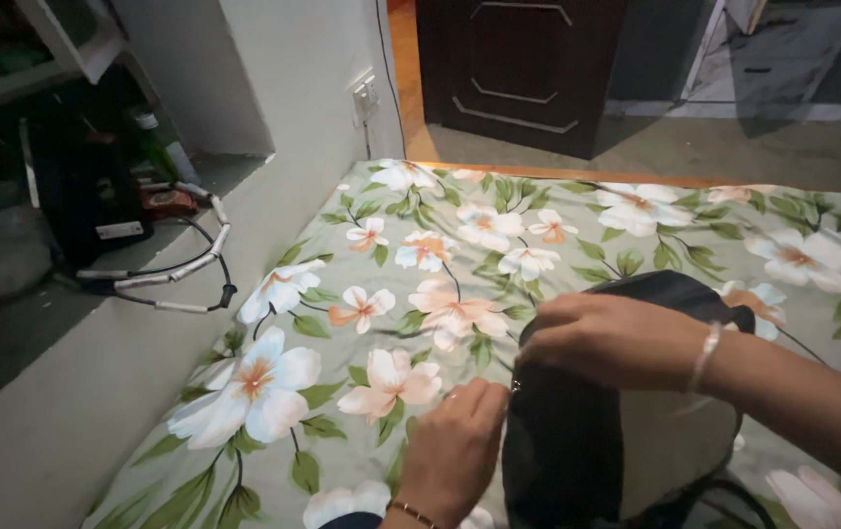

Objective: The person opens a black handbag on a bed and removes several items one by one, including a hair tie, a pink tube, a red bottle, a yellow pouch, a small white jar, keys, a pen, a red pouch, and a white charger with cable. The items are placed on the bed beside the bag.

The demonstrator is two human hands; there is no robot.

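Observation:
A black bag (577, 441) with a pale panel lies on a bed covered by a green floral sheet (420, 294). My left hand (455, 446) pinches something small at the bag's left edge, probably the zip pull. My right hand (616, 338), with a thin bracelet at the wrist, rests flat on the bag's top edge, fingers closed over the fabric. The two hands are close together at the bag's upper left edge.
A grey wall ledge (97, 392) runs along the bed's left side, with a black box (87, 196), a bottle (161, 147) and a looped cable (185, 269) on it. A wall switch (366, 98) and a dark wooden door (523, 69) stand beyond the bed.

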